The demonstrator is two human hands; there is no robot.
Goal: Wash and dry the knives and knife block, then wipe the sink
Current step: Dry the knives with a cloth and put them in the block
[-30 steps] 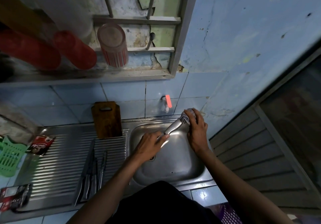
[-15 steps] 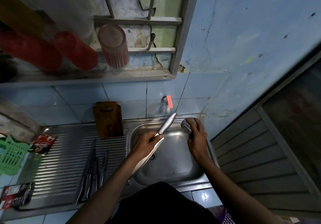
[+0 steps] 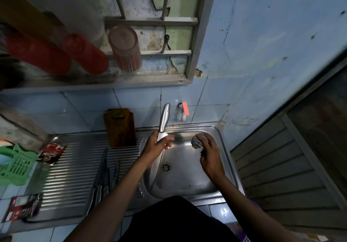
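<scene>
My left hand (image 3: 156, 148) grips a steel knife (image 3: 164, 117) at the top of its blade over the left side of the sink (image 3: 187, 182). The knife's handle points up toward the tiled wall, and the blade runs down behind my palm. At the sink's back right corner, my right hand (image 3: 210, 157) holds a grey scrubbing pad (image 3: 196, 142), apart from the knife. Several more knives (image 3: 102, 181) lie side by side on the ribbed drainboard (image 3: 71, 166). The wooden knife block (image 3: 120, 127) stands at the back of the drainboard against the wall.
A tap with an orange lever (image 3: 183, 110) sticks out of the wall above the sink. A green basket (image 3: 16, 164) and two sachets (image 3: 51, 154) sit at the left. A shelf with red cups (image 3: 84, 54) hangs overhead. The drain (image 3: 166, 167) is uncovered.
My left hand swung the knife so its handle went from pointing right, at the scrubbing pad, to pointing up at the wall. My right hand with the pad came off the handle.
</scene>
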